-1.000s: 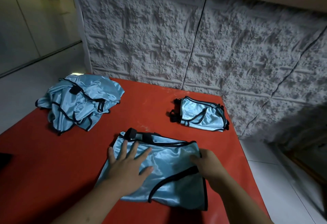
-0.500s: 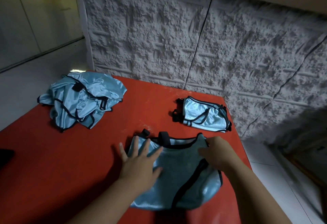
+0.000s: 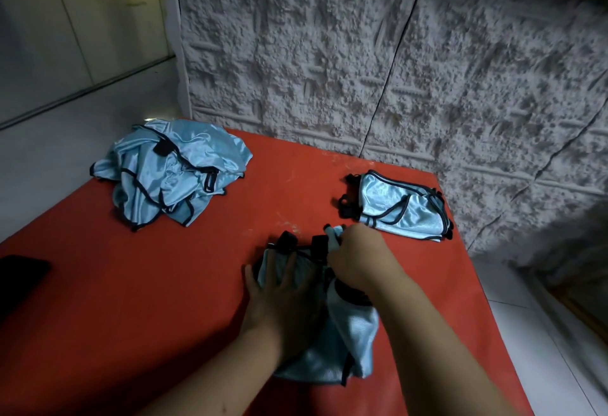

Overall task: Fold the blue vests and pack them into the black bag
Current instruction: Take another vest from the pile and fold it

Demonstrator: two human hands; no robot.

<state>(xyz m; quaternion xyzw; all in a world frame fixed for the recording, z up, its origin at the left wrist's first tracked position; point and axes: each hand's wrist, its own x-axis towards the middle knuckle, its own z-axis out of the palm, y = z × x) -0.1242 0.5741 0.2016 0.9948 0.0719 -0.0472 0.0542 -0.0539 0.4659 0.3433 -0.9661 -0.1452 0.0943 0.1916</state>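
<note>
In the lower centre of the frame, a shiny light-blue vest with black trim [image 3: 353,327] lies partly folded on the flat red surface [image 3: 164,300]. The left hand [image 3: 283,297] lies on its left half with fingers spread and straight, pressing the cloth down. The right hand [image 3: 357,259] has its fingers curled round the vest's upper right edge, gripping a bunch of blue cloth lifted just above the rest of the garment.

At right of centre, near the far right corner of the surface, a folded light-blue vest with black edging [image 3: 398,206] lies flat, apart from the hands. At upper left of the surface sits a crumpled heap of light-blue vests with black trim [image 3: 171,174], unfolded and well apart from the other two.

At the left edge of the frame a dark black object [image 3: 19,276] rests on the surface; what it is cannot be told. Behind the surface stands a rough-textured white wall [image 3: 362,53]. No writing, labels or brand marks can be read on any of the vests.
</note>
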